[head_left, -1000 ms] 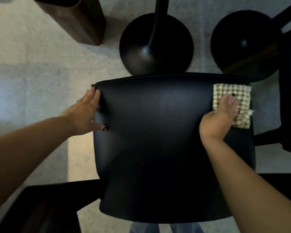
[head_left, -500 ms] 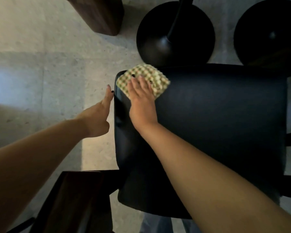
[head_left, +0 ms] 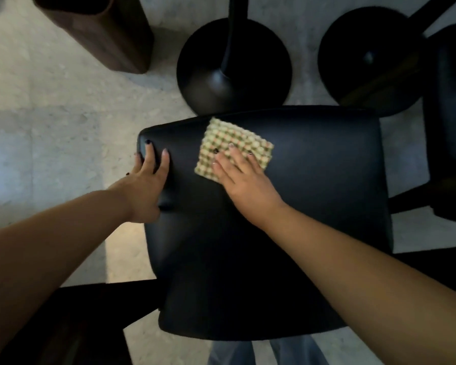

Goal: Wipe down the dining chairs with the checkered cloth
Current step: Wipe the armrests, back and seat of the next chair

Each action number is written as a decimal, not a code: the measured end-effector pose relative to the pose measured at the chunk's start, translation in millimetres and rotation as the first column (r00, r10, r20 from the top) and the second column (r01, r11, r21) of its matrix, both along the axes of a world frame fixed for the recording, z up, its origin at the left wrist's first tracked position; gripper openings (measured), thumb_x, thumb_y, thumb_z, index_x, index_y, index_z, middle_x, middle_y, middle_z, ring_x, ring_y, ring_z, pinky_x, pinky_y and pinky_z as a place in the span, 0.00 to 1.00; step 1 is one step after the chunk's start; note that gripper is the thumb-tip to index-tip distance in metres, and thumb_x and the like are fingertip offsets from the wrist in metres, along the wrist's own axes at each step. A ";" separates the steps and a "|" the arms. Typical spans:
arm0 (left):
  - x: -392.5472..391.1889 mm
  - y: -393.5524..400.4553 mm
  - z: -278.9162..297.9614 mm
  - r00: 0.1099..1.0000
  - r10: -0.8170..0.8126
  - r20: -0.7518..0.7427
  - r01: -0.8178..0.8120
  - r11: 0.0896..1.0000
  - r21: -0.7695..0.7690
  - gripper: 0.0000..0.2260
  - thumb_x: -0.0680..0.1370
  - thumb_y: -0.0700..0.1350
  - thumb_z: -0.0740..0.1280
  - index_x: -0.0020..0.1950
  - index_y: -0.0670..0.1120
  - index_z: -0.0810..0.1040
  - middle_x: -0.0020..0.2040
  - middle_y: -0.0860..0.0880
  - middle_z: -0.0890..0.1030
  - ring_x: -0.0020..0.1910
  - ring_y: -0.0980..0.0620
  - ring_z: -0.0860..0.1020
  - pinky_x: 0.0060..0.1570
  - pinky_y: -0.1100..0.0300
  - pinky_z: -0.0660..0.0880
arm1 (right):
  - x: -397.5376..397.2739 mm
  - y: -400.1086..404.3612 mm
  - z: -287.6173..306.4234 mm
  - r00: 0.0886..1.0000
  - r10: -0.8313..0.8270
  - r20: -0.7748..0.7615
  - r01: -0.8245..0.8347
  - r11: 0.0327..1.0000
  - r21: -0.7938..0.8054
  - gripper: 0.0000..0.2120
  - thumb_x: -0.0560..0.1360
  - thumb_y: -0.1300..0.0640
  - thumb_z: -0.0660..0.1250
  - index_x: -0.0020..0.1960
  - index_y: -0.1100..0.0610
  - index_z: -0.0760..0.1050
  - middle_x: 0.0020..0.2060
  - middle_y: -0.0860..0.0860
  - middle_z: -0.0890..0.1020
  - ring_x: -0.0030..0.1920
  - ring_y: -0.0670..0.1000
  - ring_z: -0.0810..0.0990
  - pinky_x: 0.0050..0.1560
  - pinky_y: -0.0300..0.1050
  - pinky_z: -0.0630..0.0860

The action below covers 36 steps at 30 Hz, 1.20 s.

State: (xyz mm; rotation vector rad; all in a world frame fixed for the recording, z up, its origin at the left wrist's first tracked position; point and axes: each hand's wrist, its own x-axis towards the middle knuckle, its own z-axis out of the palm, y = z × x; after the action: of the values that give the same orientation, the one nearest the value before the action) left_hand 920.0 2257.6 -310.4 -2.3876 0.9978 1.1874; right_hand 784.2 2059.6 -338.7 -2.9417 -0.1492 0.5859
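A black dining chair seat (head_left: 313,206) fills the middle of the view, seen from above. The folded green-and-cream checkered cloth (head_left: 229,143) lies on the far left part of the seat. My right hand (head_left: 244,184) presses flat on the cloth, fingers spread over its near half. My left hand (head_left: 148,185) rests on the seat's left edge near the far corner, fingers lying on the upholstery.
Two round black table bases (head_left: 234,64) (head_left: 369,59) stand just beyond the chair. A brown wooden leg (head_left: 103,30) is at the top left. Another black chair (head_left: 448,122) sits at the right, dark furniture (head_left: 71,325) at the bottom left. The floor is pale stone.
The cloth under my right hand swept from the seat's far right to the far left corner, then came back a little to the right. My left hand lifted briefly, then settled on the left edge again.
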 end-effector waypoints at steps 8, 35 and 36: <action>4.6 -2.4 4.0 0.997 -0.046 0.064 0.044 0.999 0.029 0.50 0.73 0.46 0.70 0.78 0.47 0.33 0.78 0.39 0.36 0.78 0.35 0.48 0.71 0.47 0.65 | -111.2 -120.9 6.3 0.754 -0.655 -0.056 0.638 0.749 -0.178 0.37 0.74 0.72 0.56 0.78 0.55 0.47 0.78 0.50 0.47 0.74 0.69 0.41 0.73 0.60 0.55; 21.5 13.2 5.5 0.989 0.115 -0.093 -0.126 0.985 -0.122 0.44 0.70 0.30 0.66 0.80 0.52 0.50 0.80 0.48 0.36 0.78 0.42 0.55 0.64 0.51 0.68 | 27.0 95.8 -11.4 0.959 -0.180 0.219 0.107 0.945 0.310 0.29 0.75 0.68 0.54 0.76 0.64 0.55 0.76 0.58 0.58 0.77 0.60 0.47 0.65 0.40 0.21; 20.9 12.8 5.8 0.991 0.107 -0.083 -0.117 0.985 -0.124 0.42 0.70 0.30 0.65 0.80 0.50 0.53 0.80 0.48 0.37 0.78 0.41 0.55 0.63 0.51 0.68 | 24.4 92.5 -12.9 0.973 -0.101 0.206 0.037 0.956 0.292 0.28 0.76 0.68 0.53 0.76 0.63 0.54 0.76 0.57 0.57 0.77 0.59 0.46 0.65 0.39 0.21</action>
State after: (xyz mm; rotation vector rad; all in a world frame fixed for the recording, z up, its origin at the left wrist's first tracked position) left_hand 940.9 2270.4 -304.6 -2.5455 1.0035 1.2993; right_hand 808.5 2152.2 -351.6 -2.7054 -0.1394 0.2055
